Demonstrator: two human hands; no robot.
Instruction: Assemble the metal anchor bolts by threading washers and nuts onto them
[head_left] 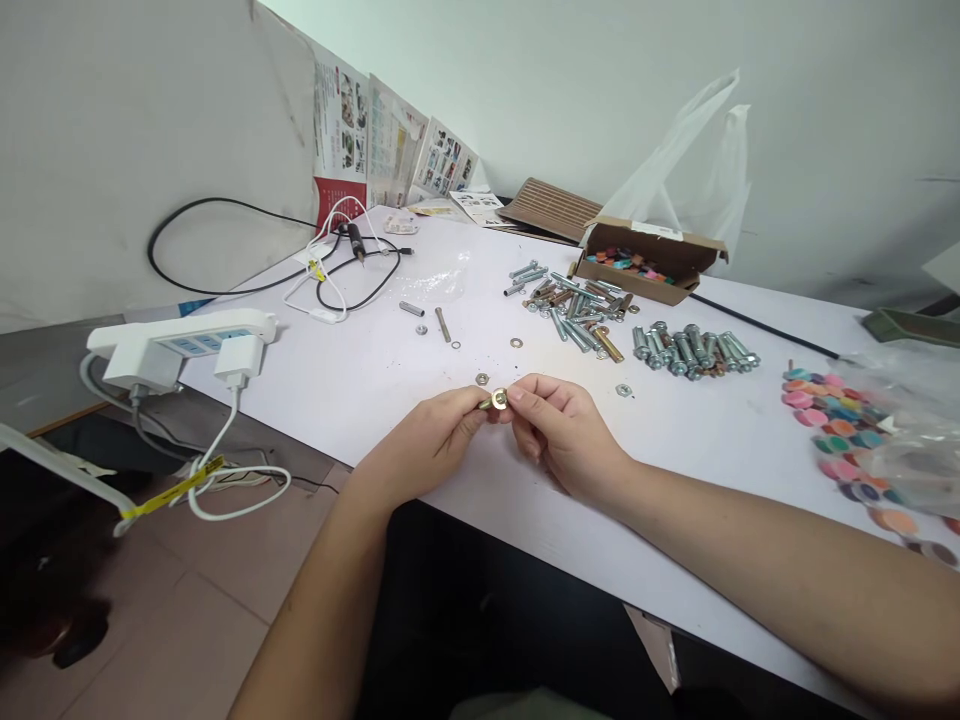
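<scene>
My left hand [431,445] and my right hand [559,430] meet over the near edge of the white table [360,380]. Both pinch a small brass-coloured bolt with a washer [496,401] between their fingertips. My left fingers hold it from the left. My right thumb and forefinger close on its right end. A loose nut [481,379] lies on the table just behind my hands.
Piles of bolts [577,305] and assembled bolts [694,350] lie further back, with an open cardboard box [645,262] of coloured pieces. Coloured discs [840,425] and plastic bags sit at the right. Cables [337,270] and a power strip [180,340] are at the left.
</scene>
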